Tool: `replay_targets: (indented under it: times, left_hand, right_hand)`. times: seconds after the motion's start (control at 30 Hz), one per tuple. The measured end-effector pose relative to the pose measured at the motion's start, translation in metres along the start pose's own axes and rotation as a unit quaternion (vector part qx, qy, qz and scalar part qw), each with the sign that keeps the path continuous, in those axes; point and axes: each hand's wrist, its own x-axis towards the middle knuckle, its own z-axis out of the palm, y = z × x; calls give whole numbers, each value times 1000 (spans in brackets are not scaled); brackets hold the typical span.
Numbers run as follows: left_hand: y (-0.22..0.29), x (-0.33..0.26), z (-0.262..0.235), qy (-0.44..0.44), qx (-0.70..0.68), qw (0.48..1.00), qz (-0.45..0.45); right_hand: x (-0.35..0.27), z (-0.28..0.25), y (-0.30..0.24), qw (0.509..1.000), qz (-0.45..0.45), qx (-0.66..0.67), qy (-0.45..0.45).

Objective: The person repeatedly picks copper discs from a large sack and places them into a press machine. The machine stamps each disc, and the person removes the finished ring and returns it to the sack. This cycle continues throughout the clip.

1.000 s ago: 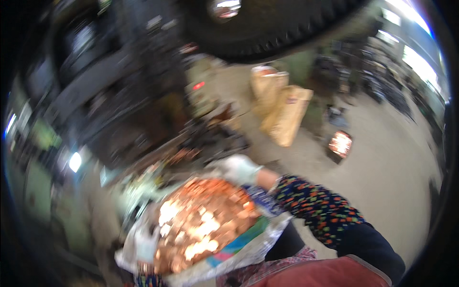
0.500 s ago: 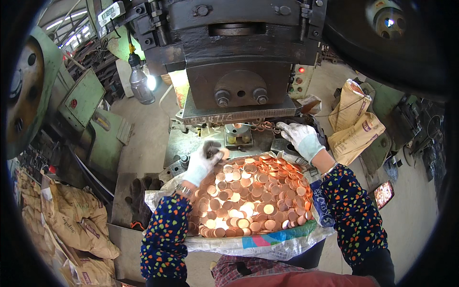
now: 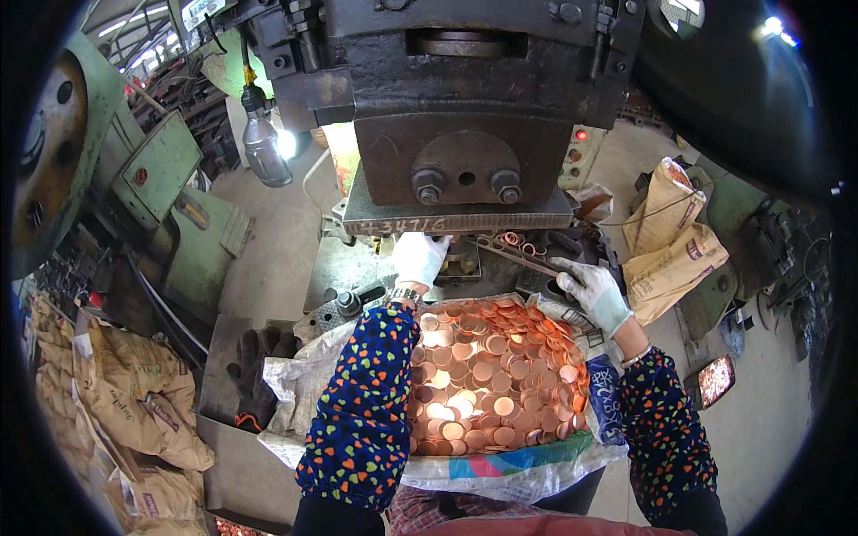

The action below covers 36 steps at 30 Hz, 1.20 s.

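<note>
Round copper discs (image 3: pixel 492 375) are lying at six o'clock from a black steel press (image 3: pixel 465 98). A white-gloved left hand (image 3: pixel 420 259) is reaching under it, grip hidden; the white-gloved right hand (image 3: pixel 596 293) is grasping a slender metal tool (image 3: pixel 525 257).

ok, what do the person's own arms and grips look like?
Left grip and right grip: whitish gloves, the right one pale blue-green toward the cuff. Both patterned sleeves: navy, dotted with small orange, green and pale hearts; plain dark fabric further up.
</note>
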Motion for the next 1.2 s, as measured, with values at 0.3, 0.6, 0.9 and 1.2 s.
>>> replay_targets:
  times: [0.3, 0.6, 0.9, 1.2]
  left_hand:
    - [-3, -7, 4, 81, 49, 985, 144]
    - [-25, -51, -52, -24, -23, 973, 227]
    - [-71, -171, -116, -303, 137, 934, 131]
    - [-80, -167, -120, -342, 47, 931, 121]
  right_hand:
    - [9, 6, 0, 997, -39, -66, -4]
    - [-5, 2, -21, 992, -98, -57, -49]
    - [-99, 31, -31, 975, -42, 181, -117]
    - [-119, 26, -43, 953, -22, 277, -124]
